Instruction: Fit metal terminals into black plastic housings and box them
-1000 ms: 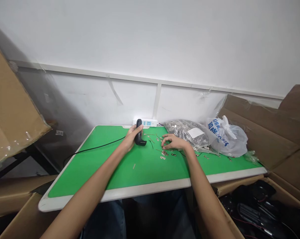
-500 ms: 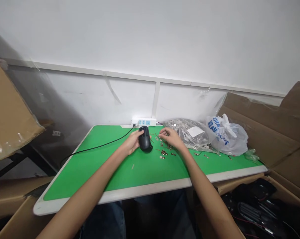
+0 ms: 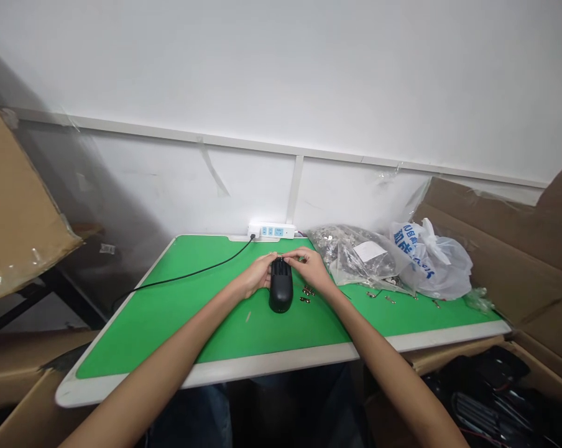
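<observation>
Left hand clamps the black oblong plastic housing, nearside of the white rectangular power strip; I read its long axis stripward, right hand at its strip-side end, grip indeterminate.

Workshop here, small assembly corner by looks: green-topped bench against scuffed white wall, power strip at back edge. Black plastic housing mid-bench, loose metal fittings beside it, clear bag bulging with small parts. Cardboard boxes crowding both ends, black plastic parts piled at right.
</observation>
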The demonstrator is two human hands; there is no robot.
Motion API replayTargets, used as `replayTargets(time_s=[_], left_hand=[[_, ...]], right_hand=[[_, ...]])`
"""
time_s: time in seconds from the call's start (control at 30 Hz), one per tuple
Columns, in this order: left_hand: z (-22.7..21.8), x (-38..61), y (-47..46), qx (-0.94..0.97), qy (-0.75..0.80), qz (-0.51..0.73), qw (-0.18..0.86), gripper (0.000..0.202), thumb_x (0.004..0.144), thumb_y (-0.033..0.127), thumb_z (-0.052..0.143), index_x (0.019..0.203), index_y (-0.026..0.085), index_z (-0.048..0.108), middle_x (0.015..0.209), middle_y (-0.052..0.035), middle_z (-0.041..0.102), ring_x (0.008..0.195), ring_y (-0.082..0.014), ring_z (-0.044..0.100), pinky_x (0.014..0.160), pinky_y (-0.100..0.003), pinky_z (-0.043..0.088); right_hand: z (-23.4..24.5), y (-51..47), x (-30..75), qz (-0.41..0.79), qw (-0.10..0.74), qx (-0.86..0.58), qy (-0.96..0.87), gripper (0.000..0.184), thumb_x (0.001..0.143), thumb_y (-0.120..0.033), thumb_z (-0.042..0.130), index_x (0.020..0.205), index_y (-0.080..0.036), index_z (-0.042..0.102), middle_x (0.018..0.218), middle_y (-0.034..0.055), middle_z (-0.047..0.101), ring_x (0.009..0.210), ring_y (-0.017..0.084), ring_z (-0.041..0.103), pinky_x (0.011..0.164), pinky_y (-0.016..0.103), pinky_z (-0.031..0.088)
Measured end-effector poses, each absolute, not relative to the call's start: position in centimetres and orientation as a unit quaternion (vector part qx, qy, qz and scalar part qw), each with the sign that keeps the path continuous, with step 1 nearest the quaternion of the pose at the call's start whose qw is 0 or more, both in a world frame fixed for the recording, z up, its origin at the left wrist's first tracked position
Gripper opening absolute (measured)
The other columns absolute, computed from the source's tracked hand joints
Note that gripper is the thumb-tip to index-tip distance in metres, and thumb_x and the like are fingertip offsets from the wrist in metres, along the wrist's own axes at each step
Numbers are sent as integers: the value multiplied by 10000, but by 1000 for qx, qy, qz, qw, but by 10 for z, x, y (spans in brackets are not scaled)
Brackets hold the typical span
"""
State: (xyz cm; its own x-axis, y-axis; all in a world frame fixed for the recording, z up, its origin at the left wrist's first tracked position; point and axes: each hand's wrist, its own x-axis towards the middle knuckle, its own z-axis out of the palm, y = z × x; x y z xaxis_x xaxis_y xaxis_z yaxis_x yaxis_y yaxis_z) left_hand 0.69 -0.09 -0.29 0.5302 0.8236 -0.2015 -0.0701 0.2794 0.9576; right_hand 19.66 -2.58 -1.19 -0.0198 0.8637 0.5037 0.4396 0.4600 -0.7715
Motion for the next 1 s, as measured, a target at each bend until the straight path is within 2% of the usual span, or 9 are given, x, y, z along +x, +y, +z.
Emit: replayTargets(time_s=[0.1, 0.27, 0.47, 0.63, 0.73, 0.83, 0.93, 1.0], left_hand=[[-6, 7, 1, 507, 371, 317, 710, 369, 927, 533, 672, 1025, 179, 627, 817, -87, 741, 680, -205, 712, 579, -265, 545], [-14, 7, 6, 502, 363, 326, 713, 327, 888, 484, 724, 1001, 186, 651, 698, -31, 684, 543, -155, 625, 484, -202, 432], [-13, 10, 3, 506, 356, 332, 712, 319, 846, 457, 759, 1004, 190, 685, 701, -20, 667, 590, -173, 654, 494, -208, 432], [-13, 13, -1, 516, 370, 363, 682, 307, 814, 430, 784, 966, 171, 721, 688, 3, 632, 547, -133, 585, 493, -201, 404], [-13, 14, 0, 511, 370, 389, 672, 268, 800, 385, 789, 930, 157, 732, 712, -10, 655, 568, -132, 588, 518, -210, 419], [-10, 14, -1, 497, 366, 405, 675, 227, 800, 354, 760, 890, 152, 713, 737, -39, 696, 640, -182, 654, 573, -255, 484], [-7, 14, -2, 490, 360, 397, 688, 205, 813, 346, 712, 882, 153, 703, 739, -65, 718, 683, -229, 690, 612, -303, 522], [-6, 13, -2, 487, 369, 403, 681, 169, 813, 324, 693, 842, 158, 695, 717, -58, 706, 652, -213, 667, 603, -298, 508]], right_hand=[[-14, -27, 192, 202, 503, -485, -686, 171, 876, -290, 690, 964, -252, 831, 954, 49, 777, 905, 211, 681, 817, 328, 518], [-13, -27, 192, 229, 492, -489, -683, 157, 843, -301, 689, 925, -212, 788, 875, 36, 770, 796, 189, 671, 766, 308, 533], [-13, -29, 190, 222, 495, -498, -676, 140, 826, -324, 708, 857, -202, 769, 854, 39, 773, 790, 198, 672, 755, 311, 531], [-11, -32, 188, 177, 487, -501, -693, 102, 836, -290, 714, 814, -218, 782, 878, 52, 777, 835, 224, 683, 806, 346, 530], [-9, -32, 190, 157, 475, -486, -717, 138, 886, -297, 687, 883, -235, 810, 936, 61, 782, 902, 235, 692, 861, 370, 535], [-8, -33, 194, 148, 475, -476, -725, 224, 945, -287, 590, 995, -236, 803, 1023, 73, 777, 977, 242, 696, 891, 384, 545], [-7, -37, 200, 109, 468, -446, -755, 290, 915, -196, 532, 1114, -237, 739, 1105, 79, 744, 1065, 253, 676, 952, 417, 546], [-7, -39, 203, 57, 441, -403, -800, 350, 870, -162, 558, 1191, -233, 677, 1181, 100, 704, 1151, 275, 638, 1024, 458, 526]])
